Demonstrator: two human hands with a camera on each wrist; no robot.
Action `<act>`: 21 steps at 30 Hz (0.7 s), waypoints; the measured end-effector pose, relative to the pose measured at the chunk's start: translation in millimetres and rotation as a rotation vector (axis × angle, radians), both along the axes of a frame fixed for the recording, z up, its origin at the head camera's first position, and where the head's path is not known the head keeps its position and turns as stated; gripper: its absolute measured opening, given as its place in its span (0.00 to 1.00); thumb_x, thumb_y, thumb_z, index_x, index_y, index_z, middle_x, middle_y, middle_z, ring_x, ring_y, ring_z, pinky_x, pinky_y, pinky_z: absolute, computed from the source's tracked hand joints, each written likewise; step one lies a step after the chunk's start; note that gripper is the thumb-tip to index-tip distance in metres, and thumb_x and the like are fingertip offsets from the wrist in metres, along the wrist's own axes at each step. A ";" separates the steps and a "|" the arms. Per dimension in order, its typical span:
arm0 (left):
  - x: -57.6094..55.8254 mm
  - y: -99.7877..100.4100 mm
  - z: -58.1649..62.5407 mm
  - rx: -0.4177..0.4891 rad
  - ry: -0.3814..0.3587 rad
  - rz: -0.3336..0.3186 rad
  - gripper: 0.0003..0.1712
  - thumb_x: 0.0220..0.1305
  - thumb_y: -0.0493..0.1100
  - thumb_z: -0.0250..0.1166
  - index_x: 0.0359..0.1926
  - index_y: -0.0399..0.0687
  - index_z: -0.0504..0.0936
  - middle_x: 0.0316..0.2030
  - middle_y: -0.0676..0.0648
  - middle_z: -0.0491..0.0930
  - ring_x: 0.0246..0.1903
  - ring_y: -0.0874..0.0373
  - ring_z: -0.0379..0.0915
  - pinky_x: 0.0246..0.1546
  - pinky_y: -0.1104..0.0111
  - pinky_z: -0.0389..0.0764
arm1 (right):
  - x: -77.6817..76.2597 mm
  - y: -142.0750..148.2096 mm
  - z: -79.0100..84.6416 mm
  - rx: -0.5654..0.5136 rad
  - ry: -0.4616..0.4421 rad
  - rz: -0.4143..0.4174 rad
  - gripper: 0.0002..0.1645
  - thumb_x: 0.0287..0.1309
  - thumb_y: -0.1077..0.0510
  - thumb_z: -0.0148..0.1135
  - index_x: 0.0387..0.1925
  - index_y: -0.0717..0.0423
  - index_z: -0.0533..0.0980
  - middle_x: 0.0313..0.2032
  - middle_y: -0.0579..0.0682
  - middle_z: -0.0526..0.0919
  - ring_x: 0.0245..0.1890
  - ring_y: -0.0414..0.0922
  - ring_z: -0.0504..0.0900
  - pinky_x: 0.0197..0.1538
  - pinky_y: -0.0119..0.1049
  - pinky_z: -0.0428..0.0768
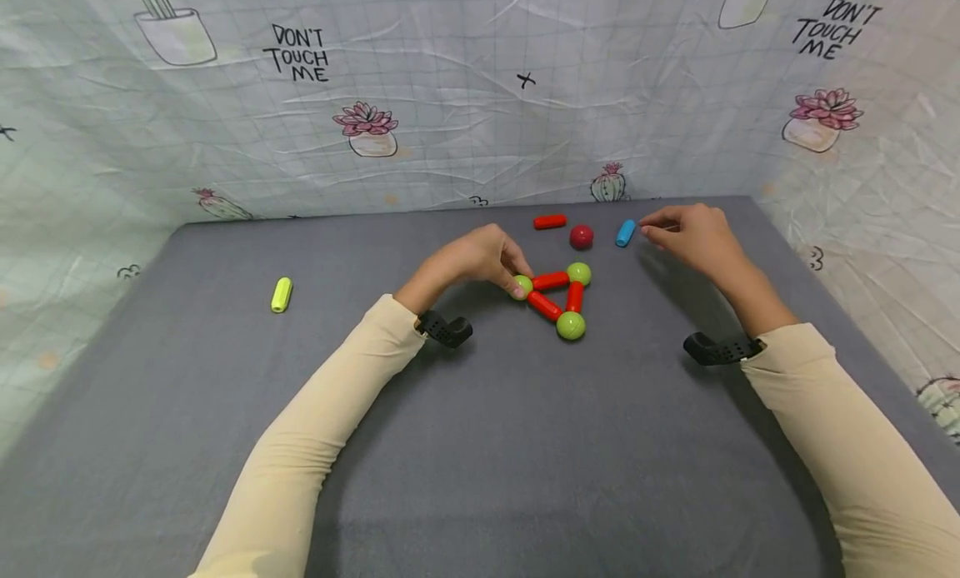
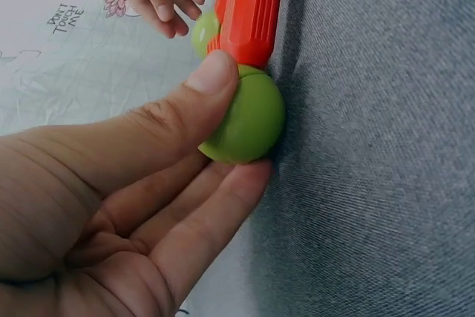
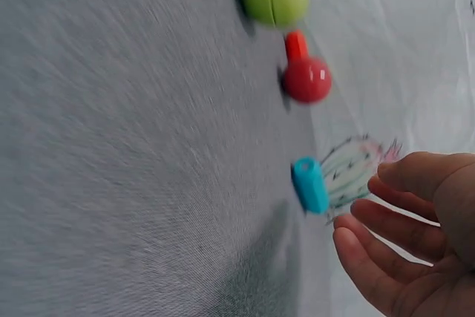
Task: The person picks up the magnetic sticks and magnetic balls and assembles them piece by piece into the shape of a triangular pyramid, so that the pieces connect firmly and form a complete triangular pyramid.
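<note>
A triangle (image 1: 551, 281) of three ribbed red sticks (image 1: 544, 306), joined at the corners by three glossy green balls (image 1: 571, 326), lies on the surface (image 1: 525, 445), its left ball (image 2: 256, 116) pinched by the left hand (image 1: 483, 253). Beyond the triangle and to its right, a short blue stick (image 1: 626, 233) lies loose on its side, just beside the right hand (image 1: 697, 235) but untouched.

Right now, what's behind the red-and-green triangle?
On the gray table: a red ball, a loose red rod to its left, a blue rod to its right; then the printed curtain. The left hand hides some table behind the left green ball.
</note>
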State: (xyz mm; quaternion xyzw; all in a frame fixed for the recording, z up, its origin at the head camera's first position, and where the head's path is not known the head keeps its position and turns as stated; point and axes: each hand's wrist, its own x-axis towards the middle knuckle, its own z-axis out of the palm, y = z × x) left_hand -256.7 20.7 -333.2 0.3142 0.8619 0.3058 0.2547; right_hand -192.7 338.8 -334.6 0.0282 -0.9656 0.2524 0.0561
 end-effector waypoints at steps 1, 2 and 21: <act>-0.4 -0.8 -0.7 0.002 -0.007 0.001 0.16 0.50 0.38 0.81 0.42 0.44 0.92 0.40 0.49 0.90 0.42 0.60 0.84 0.44 0.69 0.81 | -4.7 2.1 -1.5 0.003 -0.013 -0.010 0.23 0.74 0.49 0.59 0.58 0.61 0.81 0.48 0.64 0.87 0.40 0.58 0.86 0.31 0.38 0.76; -0.8 -1.4 -1.5 0.006 -0.013 0.001 0.16 0.50 0.38 0.81 0.42 0.44 0.92 0.40 0.50 0.90 0.42 0.61 0.84 0.44 0.69 0.81 | -9.1 3.9 -3.0 0.004 -0.024 -0.020 0.23 0.74 0.49 0.58 0.58 0.61 0.81 0.47 0.64 0.87 0.40 0.58 0.86 0.32 0.39 0.76; -3.6 -3.4 -1.8 0.049 -0.063 -0.041 0.16 0.47 0.34 0.82 0.39 0.42 0.91 0.38 0.48 0.90 0.43 0.59 0.85 0.46 0.69 0.82 | -52.2 -2.5 -17.4 -0.119 -0.173 -0.149 0.34 0.65 0.43 0.67 0.61 0.64 0.78 0.51 0.63 0.86 0.29 0.33 0.85 0.45 0.40 0.83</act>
